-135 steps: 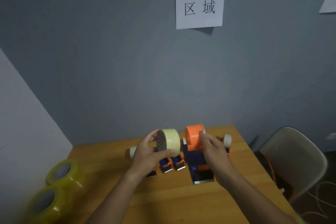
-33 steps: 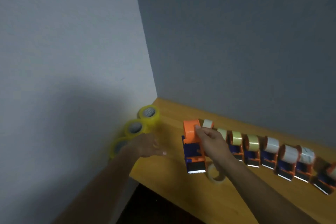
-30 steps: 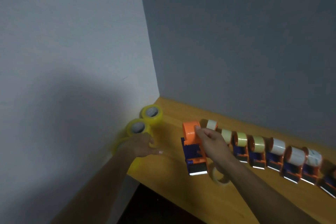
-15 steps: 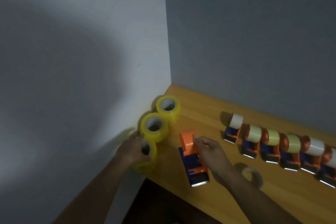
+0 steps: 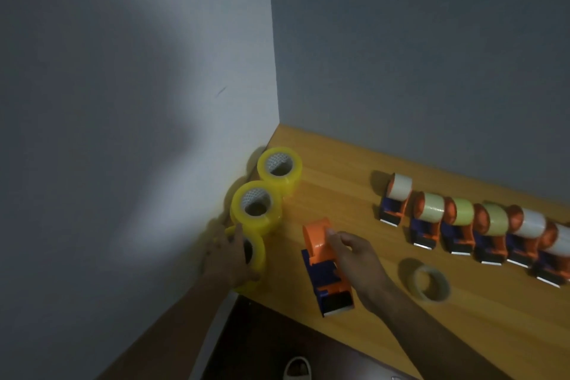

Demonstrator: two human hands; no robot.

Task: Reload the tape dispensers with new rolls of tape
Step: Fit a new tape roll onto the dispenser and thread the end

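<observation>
An orange and blue tape dispenser [image 5: 324, 268] lies on the wooden table [image 5: 385, 318] near its front edge, with no roll on its orange hub. My right hand [image 5: 354, 259] grips it from the right, fingers on the hub. My left hand [image 5: 226, 256] grips the nearest of three yellow tape rolls [image 5: 254, 253], which stands at the table's left corner against the wall. The other two yellow rolls [image 5: 257, 208] [image 5: 280, 171] stand behind it.
A row of several loaded orange and blue dispensers [image 5: 462, 225] runs along the right side of the table. A nearly used-up tape ring [image 5: 430, 282] lies flat in front of them. Grey walls close the left and back; a shoe [image 5: 297, 369] shows on the floor below.
The old roll came off the dispenser and lies on the table as a thin ring. My left hand reached left and closed round the nearest yellow roll. The view swung left and down.
</observation>
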